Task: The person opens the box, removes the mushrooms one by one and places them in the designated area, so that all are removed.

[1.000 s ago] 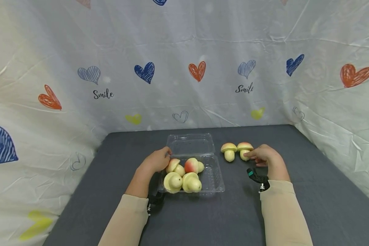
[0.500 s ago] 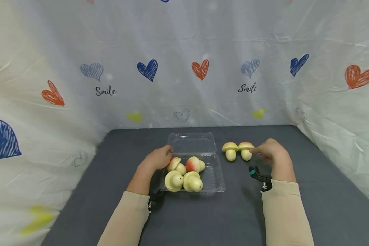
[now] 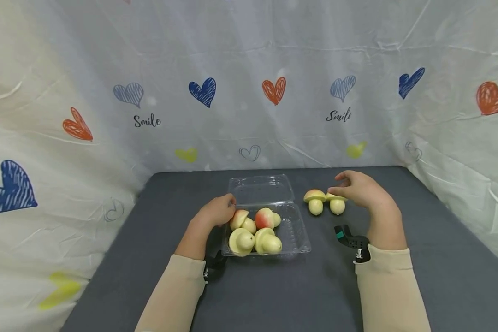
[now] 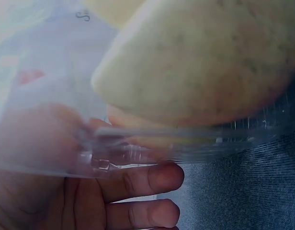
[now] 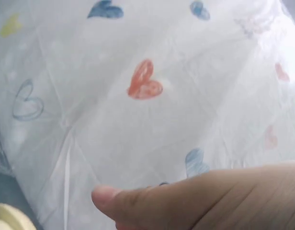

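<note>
At the left wall of the clear plastic clamshell box (image 3: pixel 296 230), near its hinge, my left hand (image 3: pixel 217 211) grips the edge. In the left wrist view, its fingers (image 4: pixel 159 178) lie outside the clear wall, close beside a mushroom. Several toy mushrooms (image 3: pixel 241 241), pale yellow with reddish caps, lie in the left and middle of the box. Two more stand on the table to its right, a left one (image 3: pixel 315 201) and a right one (image 3: pixel 337 205). Over the right one hovers my right hand (image 3: pixel 363 190), thumb and forefinger apart, partly covering its cap.
The box's lid (image 3: pixel 261 190) lies folded back behind it. Dark grey cloth covers the table (image 3: pixel 274 295). A white curtain (image 3: pixel 240 124) printed with hearts hangs behind and at both sides. Each wrist wears a black camera mount (image 3: pixel 352 240).
My right hand has risen from beside the right mushroom's stem to above its cap, and its fingers have spread. My left hand stays on the box edge. The head view has shifted slightly.
</note>
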The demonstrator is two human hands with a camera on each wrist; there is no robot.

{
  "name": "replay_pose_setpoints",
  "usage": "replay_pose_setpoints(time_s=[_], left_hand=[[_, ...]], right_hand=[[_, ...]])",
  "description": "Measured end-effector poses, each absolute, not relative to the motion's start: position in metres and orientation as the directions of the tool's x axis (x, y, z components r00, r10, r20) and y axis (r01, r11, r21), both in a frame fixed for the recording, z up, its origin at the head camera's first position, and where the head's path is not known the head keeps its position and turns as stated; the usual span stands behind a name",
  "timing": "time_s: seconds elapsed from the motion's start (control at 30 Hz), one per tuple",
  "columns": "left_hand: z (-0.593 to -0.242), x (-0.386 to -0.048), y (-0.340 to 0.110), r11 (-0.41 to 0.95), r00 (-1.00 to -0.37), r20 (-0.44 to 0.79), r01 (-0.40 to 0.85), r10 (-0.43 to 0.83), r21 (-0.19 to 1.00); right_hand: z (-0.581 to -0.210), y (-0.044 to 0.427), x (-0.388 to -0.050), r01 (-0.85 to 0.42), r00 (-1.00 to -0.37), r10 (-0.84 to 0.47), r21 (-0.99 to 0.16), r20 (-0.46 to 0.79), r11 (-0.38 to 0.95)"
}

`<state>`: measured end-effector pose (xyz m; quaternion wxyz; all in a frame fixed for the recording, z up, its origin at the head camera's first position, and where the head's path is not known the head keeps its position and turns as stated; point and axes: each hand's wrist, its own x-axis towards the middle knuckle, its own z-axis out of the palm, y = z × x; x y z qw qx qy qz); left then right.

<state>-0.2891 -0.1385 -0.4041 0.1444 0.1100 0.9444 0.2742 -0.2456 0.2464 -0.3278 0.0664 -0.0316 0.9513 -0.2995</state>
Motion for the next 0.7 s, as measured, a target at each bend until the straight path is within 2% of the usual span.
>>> replay_pose_setpoints(time_s=[0.2, 0.7], left_hand=[[-0.405, -0.291, -0.137, 0.833, -0.934, -0.215, 0.13, 0.284, 0.538], [-0.402, -0.286, -0.136, 0.828, -0.933, -0.219, 0.125, 0.285, 0.546]], right_hand=[[-0.32, 0.222, -0.242, -0.141, -0.975, -0.214, -0.572, -0.062, 0.808], [-0.322, 0.177, -0.233, -0.25, -0.931, -0.356, -0.565, -0.083, 0.786]])
